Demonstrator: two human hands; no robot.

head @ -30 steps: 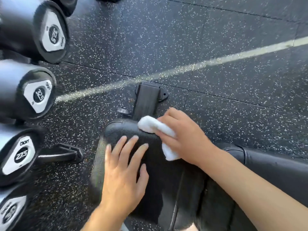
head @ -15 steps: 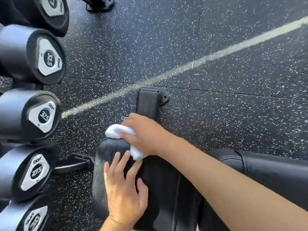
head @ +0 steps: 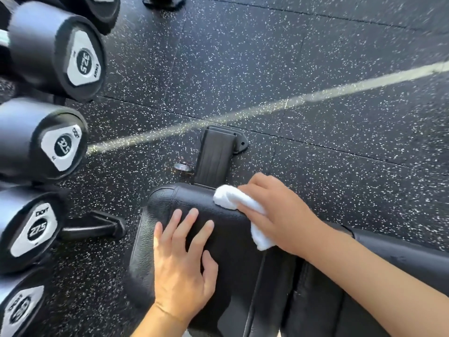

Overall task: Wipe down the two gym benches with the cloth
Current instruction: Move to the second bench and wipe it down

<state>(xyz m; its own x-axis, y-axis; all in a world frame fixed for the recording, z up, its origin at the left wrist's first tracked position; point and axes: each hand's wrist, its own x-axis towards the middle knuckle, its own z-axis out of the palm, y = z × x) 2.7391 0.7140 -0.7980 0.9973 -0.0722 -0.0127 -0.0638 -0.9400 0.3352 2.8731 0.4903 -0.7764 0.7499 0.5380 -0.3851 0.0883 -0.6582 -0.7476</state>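
Dumbbells [head: 48, 147] line the frame's left edge; the bench [head: 228, 251] fills lower centre, left hand [head: 179, 268] flat on it, right hand [head: 279, 215] with cloth [head: 233, 198] at its upper edge

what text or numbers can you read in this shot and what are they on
"32.5", printed upside down, on the end cap of the second dumbbell from the top
"32.5", turned, on the end cap of the dumbbell below it
"27.5" on the end cap of the next dumbbell down
Small brand words beside these numbers: too blurred to read.
Bottom dumbbell's cap: number too blurred to read.
Bench pad, cloth: no text.
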